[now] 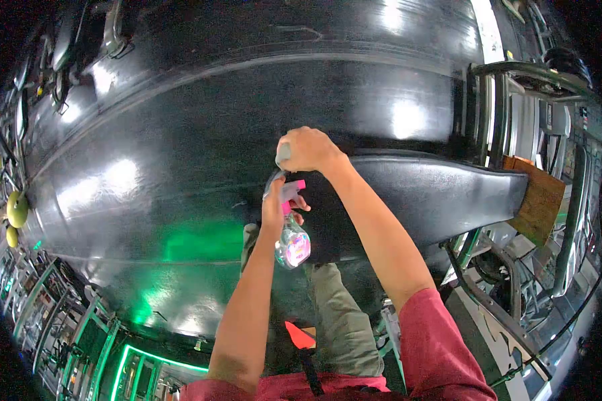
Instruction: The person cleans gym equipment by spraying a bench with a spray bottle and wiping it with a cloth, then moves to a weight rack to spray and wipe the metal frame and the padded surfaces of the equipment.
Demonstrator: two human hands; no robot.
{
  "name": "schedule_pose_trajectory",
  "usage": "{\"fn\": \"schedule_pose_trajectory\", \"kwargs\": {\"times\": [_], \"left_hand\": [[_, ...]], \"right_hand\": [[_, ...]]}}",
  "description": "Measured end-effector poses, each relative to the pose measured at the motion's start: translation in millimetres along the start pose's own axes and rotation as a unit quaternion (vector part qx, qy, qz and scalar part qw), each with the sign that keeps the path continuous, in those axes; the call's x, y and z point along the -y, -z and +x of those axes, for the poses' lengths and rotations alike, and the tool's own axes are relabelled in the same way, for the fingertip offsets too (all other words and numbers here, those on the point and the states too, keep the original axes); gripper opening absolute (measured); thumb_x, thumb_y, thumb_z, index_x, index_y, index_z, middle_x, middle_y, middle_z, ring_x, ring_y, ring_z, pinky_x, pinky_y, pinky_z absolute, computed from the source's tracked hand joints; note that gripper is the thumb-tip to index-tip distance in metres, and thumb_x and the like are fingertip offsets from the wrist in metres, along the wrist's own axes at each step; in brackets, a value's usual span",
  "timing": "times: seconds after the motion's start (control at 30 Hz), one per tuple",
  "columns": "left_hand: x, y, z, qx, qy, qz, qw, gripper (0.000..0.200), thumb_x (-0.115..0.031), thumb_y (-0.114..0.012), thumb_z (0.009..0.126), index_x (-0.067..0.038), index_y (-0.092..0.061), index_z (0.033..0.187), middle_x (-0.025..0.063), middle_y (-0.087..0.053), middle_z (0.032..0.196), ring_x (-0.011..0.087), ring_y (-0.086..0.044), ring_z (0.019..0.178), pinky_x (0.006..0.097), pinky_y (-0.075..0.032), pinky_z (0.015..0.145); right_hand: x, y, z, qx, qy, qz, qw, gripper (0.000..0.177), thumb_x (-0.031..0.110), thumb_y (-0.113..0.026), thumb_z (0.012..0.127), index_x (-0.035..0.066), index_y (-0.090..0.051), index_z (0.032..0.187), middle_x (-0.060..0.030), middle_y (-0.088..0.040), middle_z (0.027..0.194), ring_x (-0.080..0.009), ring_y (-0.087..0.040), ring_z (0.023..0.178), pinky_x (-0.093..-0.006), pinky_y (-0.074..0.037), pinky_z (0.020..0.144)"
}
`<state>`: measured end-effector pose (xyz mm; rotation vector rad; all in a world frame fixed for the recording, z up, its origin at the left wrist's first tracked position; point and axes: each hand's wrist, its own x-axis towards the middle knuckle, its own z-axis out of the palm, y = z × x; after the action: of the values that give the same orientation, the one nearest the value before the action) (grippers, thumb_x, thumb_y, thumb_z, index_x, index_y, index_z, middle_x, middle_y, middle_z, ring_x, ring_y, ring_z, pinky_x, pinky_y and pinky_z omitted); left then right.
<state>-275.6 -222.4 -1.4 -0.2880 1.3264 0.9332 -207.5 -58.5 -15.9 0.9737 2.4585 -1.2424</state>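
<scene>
My left hand (274, 204) is closed round the neck of a clear spray bottle (292, 248) with a pink and white trigger head and a shiny label. The bottle is upright in front of my body, its pink nozzle pointing right. Just above it, my right hand (309, 150) is curled in a fist round a pale grey, cloth-like piece (283, 152), which shows at the fist's left side. A grey strip runs down from there to my left hand. What that piece is, I cannot tell.
A black padded bench (428, 190) extends to the right, with a wooden board (538, 200) at its end. Metal gym frames (508, 87) stand at right. Glossy black floor (201, 127) spreads ahead and left. Yellow-green round objects (17, 208) show at far left.
</scene>
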Motion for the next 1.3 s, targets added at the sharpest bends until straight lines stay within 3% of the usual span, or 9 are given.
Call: {"fn": "schedule_pose_trajectory", "kwargs": {"times": [0.27, 0.33, 0.57, 0.77, 0.97, 1.03, 1.13, 1.23, 1.3], "left_hand": [[1, 4, 6, 0.079, -0.008, 0.011, 0.997, 0.061, -0.058, -0.047, 0.087, -0.001, -0.058, 0.105, 0.0134, -0.063, 0.068, 0.0239, -0.061, 0.050, 0.0342, -0.048, 0.036], [-6, 8, 2, 0.115, -0.006, 0.029, 0.993, 0.062, -0.058, -0.046, 0.087, 0.000, -0.058, 0.106, 0.0134, -0.064, 0.068, 0.0229, -0.059, 0.047, 0.0323, -0.047, 0.037], [-18, 13, -13, 0.047, -0.081, 0.088, 0.992, 0.052, -0.047, -0.050, 0.091, 0.001, -0.066, 0.102, 0.0083, -0.062, 0.065, 0.0160, -0.060, 0.053, 0.0276, -0.044, 0.038], [-29, 23, -13, 0.015, -0.099, 0.135, 0.986, 0.050, -0.046, -0.049, 0.091, -0.001, -0.070, 0.098, 0.0072, -0.063, 0.064, 0.0140, -0.060, 0.053, 0.0261, -0.045, 0.038], [-36, 57, -3, 0.084, -0.105, 0.111, 0.985, 0.051, -0.046, -0.052, 0.093, 0.002, -0.065, 0.106, 0.0067, -0.064, 0.072, 0.0131, -0.062, 0.061, 0.0258, -0.046, 0.038], [-43, 66, -7, 0.071, -0.083, 0.155, 0.982, 0.054, -0.050, -0.051, 0.091, -0.001, -0.061, 0.111, 0.0060, -0.063, 0.071, 0.0139, -0.061, 0.058, 0.0252, -0.046, 0.041], [-47, 81, -11, 0.068, -0.077, 0.167, 0.981, 0.053, -0.051, -0.052, 0.090, -0.002, -0.060, 0.110, 0.0060, -0.062, 0.070, 0.0134, -0.057, 0.052, 0.0252, -0.044, 0.041], [-43, 86, -9, 0.050, -0.067, 0.153, 0.985, 0.053, -0.051, -0.052, 0.090, -0.003, -0.060, 0.110, 0.0068, -0.061, 0.071, 0.0132, -0.054, 0.047, 0.0250, -0.042, 0.040], [-43, 88, -12, 0.069, -0.052, 0.131, 0.988, 0.054, -0.052, -0.053, 0.089, -0.003, -0.060, 0.111, 0.0072, -0.061, 0.071, 0.0136, -0.053, 0.046, 0.0255, -0.043, 0.041]], "right_hand": [[-59, 45, -39, 0.148, -0.216, -0.084, 0.961, 0.039, 0.043, -0.069, 0.071, 0.013, -0.073, 0.095, -0.0152, -0.071, 0.086, -0.0335, -0.068, 0.079, -0.0401, -0.054, 0.074], [-64, 43, -68, -0.088, -0.154, -0.006, 0.984, 0.039, 0.038, -0.071, 0.073, 0.010, -0.072, 0.100, -0.0177, -0.070, 0.087, -0.0330, -0.068, 0.082, -0.0391, -0.053, 0.076], [4, 6, -122, -0.352, -0.335, 0.110, 0.867, 0.041, 0.034, -0.072, 0.073, 0.005, -0.070, 0.104, -0.0203, -0.069, 0.093, -0.0356, -0.067, 0.087, -0.0408, -0.052, 0.080], [37, -45, -114, -0.482, -0.292, 0.051, 0.825, 0.028, 0.020, -0.070, 0.080, 0.008, -0.067, 0.105, -0.0169, -0.061, 0.102, -0.0394, -0.061, 0.092, -0.0442, -0.050, 0.082], [79, -75, -106, -0.330, -0.152, -0.012, 0.932, 0.034, 0.010, -0.073, 0.072, 0.016, -0.065, 0.104, -0.0081, -0.060, 0.105, -0.0326, -0.060, 0.093, -0.0403, -0.051, 0.083], [70, -69, -110, -0.334, -0.170, -0.023, 0.927, 0.035, 0.010, -0.073, 0.072, 0.015, -0.064, 0.105, -0.0086, -0.059, 0.104, -0.0329, -0.059, 0.093, -0.0411, -0.051, 0.081], [54, -57, -106, -0.458, -0.310, 0.013, 0.833, 0.029, 0.010, -0.071, 0.077, 0.009, -0.062, 0.104, -0.0144, -0.057, 0.104, -0.0381, -0.059, 0.094, -0.0434, -0.050, 0.082], [66, -72, -101, -0.485, -0.263, 0.015, 0.834, 0.029, 0.010, -0.071, 0.077, 0.010, -0.062, 0.104, -0.0145, -0.058, 0.106, -0.0381, -0.059, 0.094, -0.0431, -0.050, 0.083], [79, -85, -110, -0.399, -0.201, 0.031, 0.894, 0.029, 0.011, -0.072, 0.076, 0.012, -0.062, 0.103, -0.0141, -0.058, 0.109, -0.0364, -0.059, 0.098, -0.0429, -0.050, 0.083]]}}
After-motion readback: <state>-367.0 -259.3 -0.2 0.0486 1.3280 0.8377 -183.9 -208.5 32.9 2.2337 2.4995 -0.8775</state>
